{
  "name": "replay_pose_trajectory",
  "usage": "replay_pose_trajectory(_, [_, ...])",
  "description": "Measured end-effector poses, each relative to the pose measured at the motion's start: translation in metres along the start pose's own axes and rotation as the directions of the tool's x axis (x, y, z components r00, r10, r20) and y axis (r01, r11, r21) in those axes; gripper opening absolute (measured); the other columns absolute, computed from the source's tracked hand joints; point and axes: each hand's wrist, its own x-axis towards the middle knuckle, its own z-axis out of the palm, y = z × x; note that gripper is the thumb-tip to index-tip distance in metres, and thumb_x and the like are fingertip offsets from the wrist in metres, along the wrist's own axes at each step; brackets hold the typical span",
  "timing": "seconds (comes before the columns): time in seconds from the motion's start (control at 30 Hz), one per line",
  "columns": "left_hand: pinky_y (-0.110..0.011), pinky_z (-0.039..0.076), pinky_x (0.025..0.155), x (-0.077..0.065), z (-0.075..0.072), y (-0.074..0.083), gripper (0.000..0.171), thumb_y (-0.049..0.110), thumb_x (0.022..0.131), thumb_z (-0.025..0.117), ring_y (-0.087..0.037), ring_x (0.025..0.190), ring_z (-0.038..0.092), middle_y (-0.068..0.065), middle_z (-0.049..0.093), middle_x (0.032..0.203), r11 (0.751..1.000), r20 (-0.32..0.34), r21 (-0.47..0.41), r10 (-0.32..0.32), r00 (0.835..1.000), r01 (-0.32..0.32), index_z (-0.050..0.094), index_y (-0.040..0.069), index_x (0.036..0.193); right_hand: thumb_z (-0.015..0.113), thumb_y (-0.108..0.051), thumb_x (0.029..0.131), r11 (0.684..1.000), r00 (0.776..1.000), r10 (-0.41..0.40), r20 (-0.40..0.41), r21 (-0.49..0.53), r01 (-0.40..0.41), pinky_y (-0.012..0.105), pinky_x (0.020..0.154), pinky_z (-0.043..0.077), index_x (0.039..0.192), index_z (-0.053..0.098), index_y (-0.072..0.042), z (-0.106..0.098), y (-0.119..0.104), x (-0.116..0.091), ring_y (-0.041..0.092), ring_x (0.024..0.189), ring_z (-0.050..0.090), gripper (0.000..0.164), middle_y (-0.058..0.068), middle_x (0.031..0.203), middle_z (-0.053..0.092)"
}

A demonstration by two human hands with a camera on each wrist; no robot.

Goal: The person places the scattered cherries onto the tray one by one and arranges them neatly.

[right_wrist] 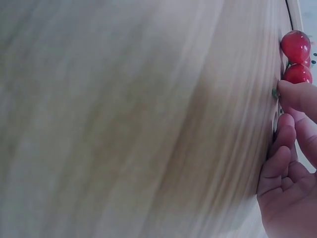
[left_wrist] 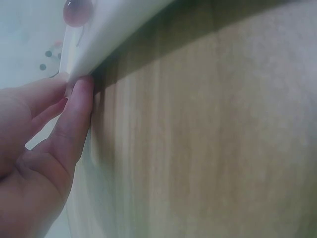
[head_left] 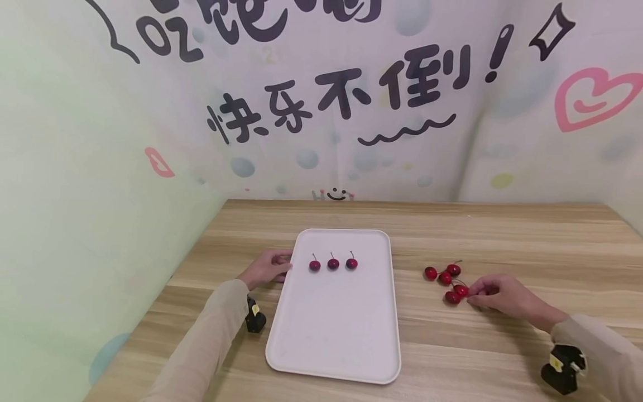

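A white rectangular tray (head_left: 336, 329) lies on the wooden table, with three dark red cherries (head_left: 333, 264) in a row near its far end, stems pointing away. My left hand (head_left: 267, 269) grips the tray's left edge; in the left wrist view the thumb (left_wrist: 74, 111) and fingers pinch the rim. To the right of the tray, several red cherries (head_left: 445, 277) lie in a loose cluster. My right hand (head_left: 507, 298) is at the near right side of this cluster, thumb and forefinger pinching at a cherry (right_wrist: 298, 73), with a small green stem end (right_wrist: 275, 93) at the fingertips.
The wooden table (head_left: 502, 234) runs back to a printed wall cloth (head_left: 427, 162) with large dark lettering. A pale wall (head_left: 75, 195) borders the left side. Small black cameras are worn at the left wrist (head_left: 255, 318) and right wrist (head_left: 564, 368).
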Motion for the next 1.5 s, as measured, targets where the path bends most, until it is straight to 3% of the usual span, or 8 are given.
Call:
replay_pose_trajectory(0.2, [-0.030,0.054,0.069,0.000,-0.001,0.000,0.042,0.003,0.087,0.053,-0.024,0.084,0.060,-0.022,0.056,0.101,1.000,-0.001,-0.001,0.012,1.000,-0.012,0.043,-0.004,0.127,0.062,-0.010,0.081,0.999,1.000,-0.029,0.011,0.014,0.029,0.020,0.055,0.043,0.089,0.064,-0.002,-0.002,0.000,0.000,0.008,0.068,0.046,0.012,0.004,0.082,0.058])
replay_pose_trajectory(0.63, [-0.030,0.054,0.069,0.000,0.001,-0.001,0.041,0.001,0.087,0.052,-0.022,0.083,0.060,-0.022,0.056,0.100,1.000,-0.008,-0.006,0.015,1.000,-0.015,0.043,-0.004,0.127,0.058,-0.015,0.085,0.994,0.998,-0.054,0.022,0.094,0.051,0.022,0.056,0.046,0.098,0.062,0.002,-0.006,-0.004,0.001,0.007,0.069,0.048,0.021,0.005,0.084,0.058])
replay_pose_trajectory(1.1, [-0.031,0.054,0.069,0.000,0.002,-0.001,0.041,0.002,0.088,0.052,-0.025,0.085,0.061,-0.022,0.057,0.102,1.000,-0.009,0.000,0.018,1.000,-0.018,0.043,-0.004,0.128,0.058,-0.027,0.086,0.978,0.998,0.039,0.045,0.204,-0.047,0.025,0.056,0.047,0.105,0.059,0.003,-0.004,-0.018,0.006,0.013,0.070,0.050,0.035,0.007,0.084,0.058])
replay_pose_trajectory(1.33, [-0.031,0.054,0.069,0.000,0.002,-0.001,0.041,0.003,0.088,0.052,-0.025,0.086,0.060,-0.022,0.058,0.103,1.000,-0.008,0.004,0.012,1.000,-0.012,0.044,-0.003,0.127,0.056,-0.030,0.087,0.957,0.991,0.064,0.114,0.274,-0.094,0.028,0.065,0.050,0.111,0.056,0.003,-0.006,-0.019,0.008,0.015,0.080,0.052,0.041,0.009,0.100,0.058])
replay_pose_trajectory(1.5, [-0.031,0.054,0.070,0.000,0.001,-0.002,0.041,0.004,0.088,0.053,-0.024,0.086,0.060,-0.020,0.058,0.103,1.000,-0.012,0.015,0.000,1.000,0.000,0.045,-0.001,0.127,0.045,-0.027,0.093,0.934,0.979,-0.007,0.205,0.351,-0.067,0.030,0.071,0.050,0.118,0.050,0.008,-0.009,-0.017,0.013,0.015,0.086,0.056,0.043,0.013,0.108,0.059])
